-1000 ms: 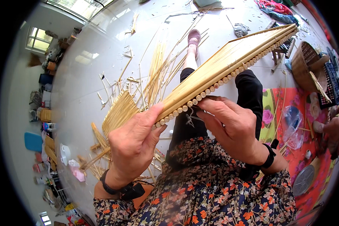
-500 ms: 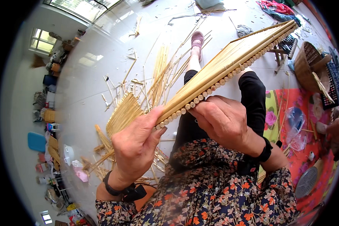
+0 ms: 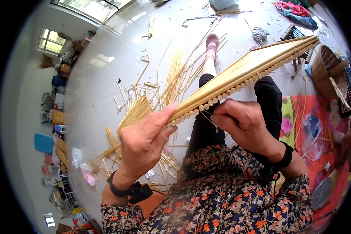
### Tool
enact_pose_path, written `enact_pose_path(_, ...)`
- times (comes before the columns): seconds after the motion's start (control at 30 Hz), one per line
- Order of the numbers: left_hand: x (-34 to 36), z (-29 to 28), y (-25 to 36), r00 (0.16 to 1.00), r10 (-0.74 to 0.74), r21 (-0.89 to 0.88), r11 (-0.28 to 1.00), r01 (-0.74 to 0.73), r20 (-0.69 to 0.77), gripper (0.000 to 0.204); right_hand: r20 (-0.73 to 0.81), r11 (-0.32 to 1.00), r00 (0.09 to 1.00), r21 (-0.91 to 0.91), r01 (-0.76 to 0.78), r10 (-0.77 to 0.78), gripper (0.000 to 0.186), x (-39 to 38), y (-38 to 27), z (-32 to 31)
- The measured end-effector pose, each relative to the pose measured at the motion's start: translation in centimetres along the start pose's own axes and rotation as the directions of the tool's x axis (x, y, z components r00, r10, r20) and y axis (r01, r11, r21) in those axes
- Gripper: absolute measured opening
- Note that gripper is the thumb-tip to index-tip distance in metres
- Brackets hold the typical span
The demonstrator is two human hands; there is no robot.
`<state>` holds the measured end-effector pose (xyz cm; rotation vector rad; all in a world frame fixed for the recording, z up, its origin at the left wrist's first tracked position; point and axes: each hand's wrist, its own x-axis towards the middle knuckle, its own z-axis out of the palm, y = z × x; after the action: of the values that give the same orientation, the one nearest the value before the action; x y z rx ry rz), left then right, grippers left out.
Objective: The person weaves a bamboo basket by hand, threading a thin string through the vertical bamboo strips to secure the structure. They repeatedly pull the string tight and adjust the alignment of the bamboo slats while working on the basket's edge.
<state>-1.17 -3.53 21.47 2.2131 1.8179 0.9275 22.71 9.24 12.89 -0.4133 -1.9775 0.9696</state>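
Note:
A flat panel of pale straw-coloured stalks (image 3: pixel 222 80), bound side by side, slants up to the right across my lap. Its row of round cut ends faces me. My left hand (image 3: pixel 144 140) clamps the near left corner, thumb underneath and fingers on top. Just below the row of ends, my right hand (image 3: pixel 243 123) is closed with its fingertips pinched together. A thin white thread (image 3: pixel 210 119) runs from the panel's edge to those fingertips. Whether they also hold a needle is too small to tell.
A fan-shaped piece of stalks (image 3: pixel 138 112) and long loose stalks (image 3: pixel 174 76) lie on the pale floor. On the right are a wicker basket (image 3: pixel 324 64), a red floral cloth (image 3: pixel 296 134) and a clear plastic bag (image 3: pixel 312 132). Part of another person's hand shows at the far right.
My right hand has drawn back a little from the panel's edge, and the thread between them now shows. The left hand keeps its hold. The whole view has shifted slightly.

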Motion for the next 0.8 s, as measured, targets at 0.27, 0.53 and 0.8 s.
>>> enact_pose_path(0.27, -0.1, 0.7, 0.2, 0.999, 0.004, 0.007, 1.0, -0.004, -0.035, 0.049, -0.051, 0.956, 0.985, -0.252, 0.149, -0.167, 0.016, 0.4, -0.3, 0.5)
enact_pose_path(0.53, 0.2, -2.3, -3.1, 0.953, -0.279, -0.122, 0.957, 0.265, -0.118, 0.044, 0.06, 0.941, 0.956, -0.204, -0.269, 0.286, 0.007, -5.6, 7.0, -1.6)
enact_pose_path(0.8, 0.7, -3.2, -5.4, 0.896, -0.434, -0.301, 0.87, 0.39, -0.092, 0.042, -0.075, 0.953, 0.971, 0.224, -0.205, 0.227, 0.003, -1.2, 2.8, 0.1)
